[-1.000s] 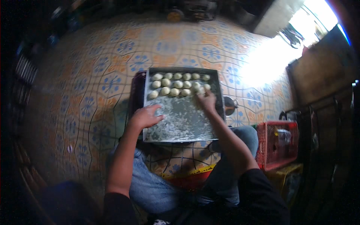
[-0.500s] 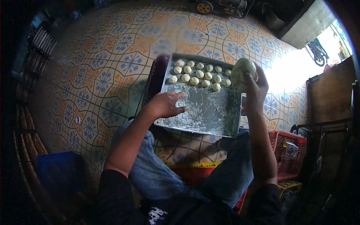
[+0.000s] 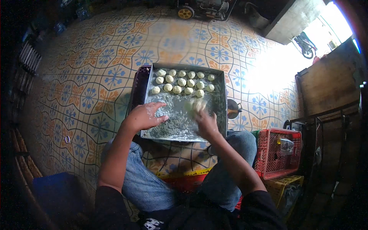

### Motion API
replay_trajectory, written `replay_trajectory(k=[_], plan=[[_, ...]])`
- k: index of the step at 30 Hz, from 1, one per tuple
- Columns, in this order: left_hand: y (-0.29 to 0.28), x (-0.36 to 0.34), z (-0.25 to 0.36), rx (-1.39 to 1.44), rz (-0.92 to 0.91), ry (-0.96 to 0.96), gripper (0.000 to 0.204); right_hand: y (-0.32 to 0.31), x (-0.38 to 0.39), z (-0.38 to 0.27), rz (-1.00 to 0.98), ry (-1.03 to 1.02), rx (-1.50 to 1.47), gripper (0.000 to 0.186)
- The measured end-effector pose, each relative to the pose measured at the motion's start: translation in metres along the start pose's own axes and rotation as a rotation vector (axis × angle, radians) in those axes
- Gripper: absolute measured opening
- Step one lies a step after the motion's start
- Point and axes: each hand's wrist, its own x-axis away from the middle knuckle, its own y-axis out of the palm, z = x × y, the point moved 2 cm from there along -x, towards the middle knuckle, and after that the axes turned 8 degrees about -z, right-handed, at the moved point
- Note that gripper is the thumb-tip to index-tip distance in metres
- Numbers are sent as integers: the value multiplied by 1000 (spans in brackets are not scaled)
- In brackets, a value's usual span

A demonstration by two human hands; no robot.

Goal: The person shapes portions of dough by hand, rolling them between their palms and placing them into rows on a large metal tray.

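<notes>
A square metal tray dusted with flour lies in front of my knees. Along its far side sit several small round dough balls in rows. My left hand hovers at the tray's left part, floury fingers spread, with nothing in it. Over the middle of the tray, my right hand grips a pale dough lump. Motion smears that lump and the fingertips around it, so its outline is unclear.
A dark purple crate shows beneath the tray's left edge. Right of the tray stands a small metal pot. A red crate and a yellow crate are by my right knee. Farther off, a wheeled machine stands on the tiles.
My right hand has come down and left with the dough lump, from above the tray's right edge to over its middle. My left hand keeps its spread pose; the whole view has shifted.
</notes>
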Motion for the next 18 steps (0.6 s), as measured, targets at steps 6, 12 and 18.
replay_trajectory(k=[6,12,18], plan=[[9,5,-4,-27,26,1,68,-7,-26,1,-322,423,-119,57],[3,4,-2,-30,-34,-37,70,78,-54,22,-382,266,-89,84],[3,-8,3,-18,-72,-50,68,95,-63,17,-504,379,93,75]])
